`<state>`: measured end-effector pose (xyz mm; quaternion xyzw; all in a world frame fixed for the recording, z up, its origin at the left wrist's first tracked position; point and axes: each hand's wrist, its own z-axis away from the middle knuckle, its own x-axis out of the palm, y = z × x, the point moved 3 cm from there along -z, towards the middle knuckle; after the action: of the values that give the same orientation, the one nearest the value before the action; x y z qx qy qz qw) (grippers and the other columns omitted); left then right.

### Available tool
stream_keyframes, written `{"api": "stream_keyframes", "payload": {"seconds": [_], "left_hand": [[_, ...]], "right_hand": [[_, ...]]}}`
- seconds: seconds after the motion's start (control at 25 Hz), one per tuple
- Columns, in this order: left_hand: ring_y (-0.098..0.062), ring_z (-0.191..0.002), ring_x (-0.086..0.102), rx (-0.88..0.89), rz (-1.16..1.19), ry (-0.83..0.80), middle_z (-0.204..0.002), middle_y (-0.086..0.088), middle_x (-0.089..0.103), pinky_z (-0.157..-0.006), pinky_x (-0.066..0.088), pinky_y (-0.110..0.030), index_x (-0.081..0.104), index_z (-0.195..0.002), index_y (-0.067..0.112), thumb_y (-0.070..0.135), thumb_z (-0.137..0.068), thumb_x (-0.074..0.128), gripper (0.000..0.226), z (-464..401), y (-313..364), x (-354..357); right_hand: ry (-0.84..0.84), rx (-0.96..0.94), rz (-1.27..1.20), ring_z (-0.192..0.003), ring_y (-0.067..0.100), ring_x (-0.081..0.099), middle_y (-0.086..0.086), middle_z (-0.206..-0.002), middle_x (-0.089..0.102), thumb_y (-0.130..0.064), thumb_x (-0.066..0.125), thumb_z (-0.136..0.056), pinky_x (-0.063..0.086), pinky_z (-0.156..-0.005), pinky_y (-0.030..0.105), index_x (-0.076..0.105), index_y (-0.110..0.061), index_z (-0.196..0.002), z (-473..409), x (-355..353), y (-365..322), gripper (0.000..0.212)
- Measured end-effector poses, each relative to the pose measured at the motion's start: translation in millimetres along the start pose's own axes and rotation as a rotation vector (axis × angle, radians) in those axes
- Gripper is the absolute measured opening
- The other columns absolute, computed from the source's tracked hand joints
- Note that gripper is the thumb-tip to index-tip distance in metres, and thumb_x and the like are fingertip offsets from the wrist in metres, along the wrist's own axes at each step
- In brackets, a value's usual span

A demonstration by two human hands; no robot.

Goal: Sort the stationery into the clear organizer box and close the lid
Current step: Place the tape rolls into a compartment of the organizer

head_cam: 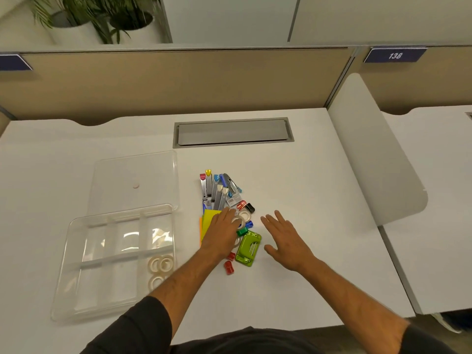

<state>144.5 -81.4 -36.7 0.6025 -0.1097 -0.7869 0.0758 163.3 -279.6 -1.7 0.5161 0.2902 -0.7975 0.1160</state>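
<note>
Early going here: the clear organizer box [112, 261] sits open toward the tabletop's [306, 180] near-left corner, its lid [135, 185] flipped back behind it, and only a few tape rolls [161, 264] lie in the right-hand compartment nearest the person; the other compartments look bare. Nearly everything else waits in the stationery pile [227, 213] at the tabletop's middle: metal clips with coloured ends, yellow sticky notes [210, 221], more tape rolls, small red pieces and a green hole punch [249, 247]. The left hand [221, 233] lies over the pile, fingers reaching onto a tape roll [238, 221], but whether that grip has closed on it I cannot tell. The right hand [286, 238] hovers just beside the pile, fingers spread, holding nothing. So, by my reading, most of the sorting and the lid closing remain. Room is generous: bare surface lies between pile and box, and the near edge, the grey cable hatch [233, 132] and the right-side divider [370, 162] all stand well apart from the work.
</note>
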Motion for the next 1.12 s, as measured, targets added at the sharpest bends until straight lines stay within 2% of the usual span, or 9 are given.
{"api": "stream_keyframes", "payload": {"seconds": [0.12, 0.28, 0.4, 0.64, 0.76, 0.92, 1.12], "left_hand": [[-0.030, -0.143, 0.029, -0.060, -0.051, -0.011, -0.151, -0.010, 0.040, -0.115, 0.029, -0.039, 0.054, -0.137, 0.013, 0.025, -0.086, 0.072, 0.056, -10.4, 3.1, 6.9], [-0.028, -0.127, 0.043, -0.076, -0.089, 0.008, -0.130, -0.007, 0.053, -0.102, 0.041, -0.036, 0.064, -0.122, 0.014, 0.023, -0.081, 0.077, 0.044, -12.3, 2.0, 8.0], [-0.024, -0.115, 0.048, -0.087, -0.089, 0.039, -0.118, -0.005, 0.054, -0.094, 0.044, -0.034, 0.065, -0.113, 0.014, 0.021, -0.080, 0.078, 0.036, -7.2, 0.9, 1.5], [-0.023, -0.110, 0.053, -0.076, -0.082, 0.128, -0.112, -0.005, 0.058, -0.091, 0.048, -0.033, 0.069, -0.102, 0.011, 0.020, -0.075, 0.082, 0.031, 15.2, -1.6, -13.1], [-0.023, -0.106, 0.056, -0.088, -0.039, 0.202, -0.105, -0.004, 0.059, -0.086, 0.051, -0.035, 0.071, -0.096, 0.011, 0.017, -0.075, 0.083, 0.025, 24.8, -3.0, -24.1], [-0.024, -0.115, 0.052, -0.097, 0.026, 0.244, -0.114, -0.005, 0.057, -0.093, 0.047, -0.036, 0.069, -0.102, 0.011, 0.020, -0.086, 0.071, 0.018, 33.0, -5.3, -33.3], [-0.019, -0.120, 0.046, -0.113, 0.072, 0.232, -0.121, -0.003, 0.053, -0.097, 0.042, -0.031, 0.064, -0.109, 0.013, 0.025, -0.091, 0.064, 0.021, 35.7, -10.2, -37.7]], "right_hand": [[-0.009, 0.006, -0.022, -0.150, 0.017, -0.009, -0.002, -0.163, 0.005, -0.035, 0.052, -0.097, 0.001, -0.119, 0.035, 0.005, -0.027, -0.155, -0.7, -3.7, 12.2, 0.075], [-0.023, 0.001, -0.052, -0.150, 0.017, -0.005, -0.002, -0.163, 0.010, -0.035, 0.053, -0.097, 0.006, -0.121, 0.037, 0.010, -0.027, -0.155, -6.3, -3.7, 19.6, 0.073], [-0.035, -0.016, -0.042, -0.150, 0.017, -0.001, -0.002, -0.162, 0.014, -0.037, 0.053, -0.097, 0.009, -0.121, 0.037, 0.016, -0.025, -0.154, -16.7, -2.3, 18.6, 0.069], [-0.032, -0.038, -0.034, -0.148, 0.022, 0.017, 0.000, -0.156, 0.032, -0.031, 0.053, -0.097, 0.019, -0.118, 0.036, 0.034, -0.022, -0.149, -46.4, 2.9, 12.1, 0.056], [-0.030, -0.049, 0.010, -0.136, 0.023, 0.032, 0.002, -0.145, 0.046, -0.023, 0.051, -0.097, 0.034, -0.110, 0.037, 0.043, -0.022, -0.143, -63.2, 2.4, 10.3, 0.047], [-0.052, -0.089, 0.118, -0.119, 0.024, 0.041, 0.005, -0.130, 0.053, -0.012, 0.053, -0.095, 0.045, -0.091, 0.036, 0.042, -0.029, -0.143, -85.9, 2.5, 4.3, 0.052], [-0.131, -0.091, 0.252, -0.120, 0.026, 0.041, 0.006, -0.131, 0.051, -0.014, 0.058, -0.094, 0.043, -0.091, 0.039, 0.045, -0.031, -0.140, -95.9, 10.6, 6.6, 0.051]]}}
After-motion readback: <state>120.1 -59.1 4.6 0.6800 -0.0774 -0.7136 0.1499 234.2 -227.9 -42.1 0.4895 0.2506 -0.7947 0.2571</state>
